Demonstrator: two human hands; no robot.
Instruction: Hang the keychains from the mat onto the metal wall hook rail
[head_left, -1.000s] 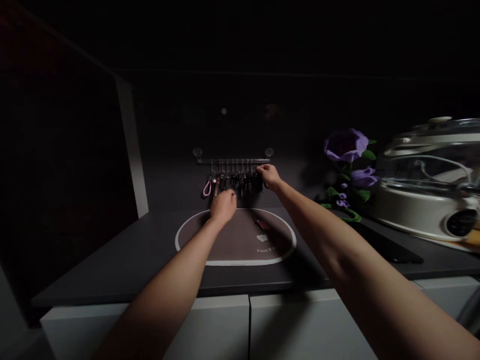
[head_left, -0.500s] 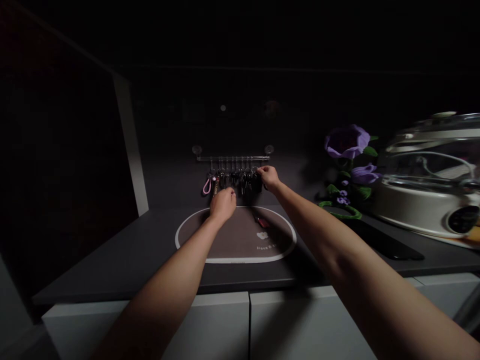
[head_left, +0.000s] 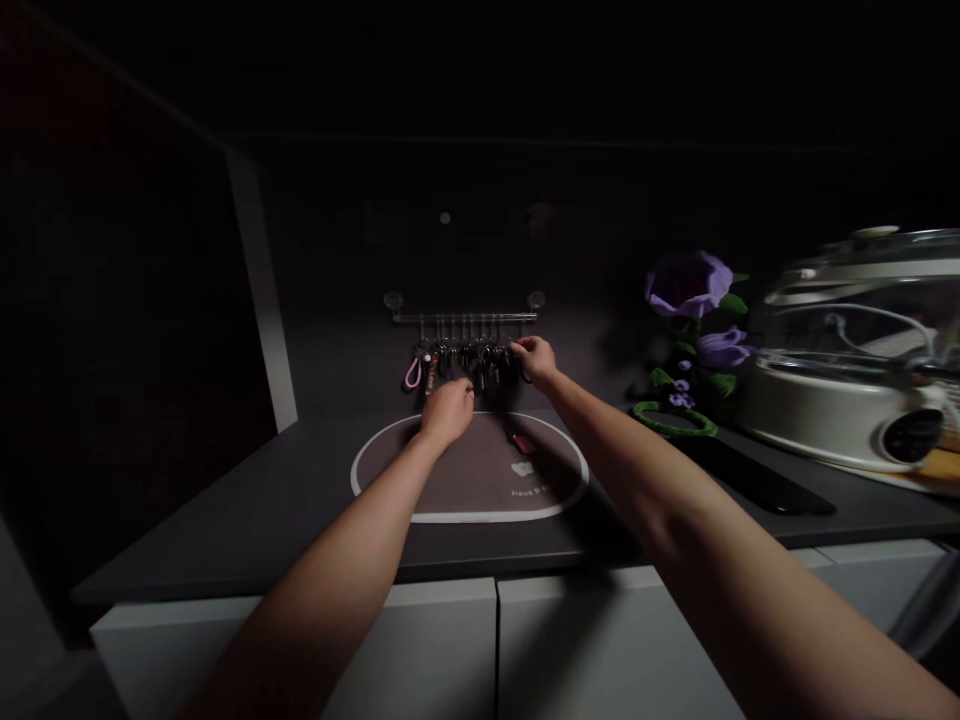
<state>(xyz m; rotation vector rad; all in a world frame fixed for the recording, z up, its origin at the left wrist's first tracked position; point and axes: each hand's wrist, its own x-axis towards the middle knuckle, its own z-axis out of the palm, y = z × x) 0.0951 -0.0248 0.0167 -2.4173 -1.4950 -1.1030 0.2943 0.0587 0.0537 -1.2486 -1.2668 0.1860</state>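
Note:
A clear rail [head_left: 465, 318] with hooks is fixed to the dark wall, and several bunches of keys [head_left: 484, 362] hang from it. My right hand [head_left: 535, 358] pinches at the right end of the row, on what looks like a key ring; its fingers partly hide it. Lower and further left, my left hand [head_left: 448, 412] is closed, fingertips just under the hanging keys. What it holds, if anything, is hidden. At the row's left end hang a pink loop strap [head_left: 413, 372] and a brown lettered strap [head_left: 431, 374]. A small dark red item [head_left: 523, 443] lies on the brown oval mat [head_left: 480, 480] below.
On the right stand purple craft flowers [head_left: 688, 286] with a green looped base, a black phone-like slab [head_left: 772, 480] and a white appliance with a clear lid [head_left: 840, 390]. The dark counter [head_left: 247, 520] ends above white cabinet doors [head_left: 420, 650].
My right hand has shifted slightly left and down at the right end of the key row. My left hand has hardly moved. The view has turned a little to the right.

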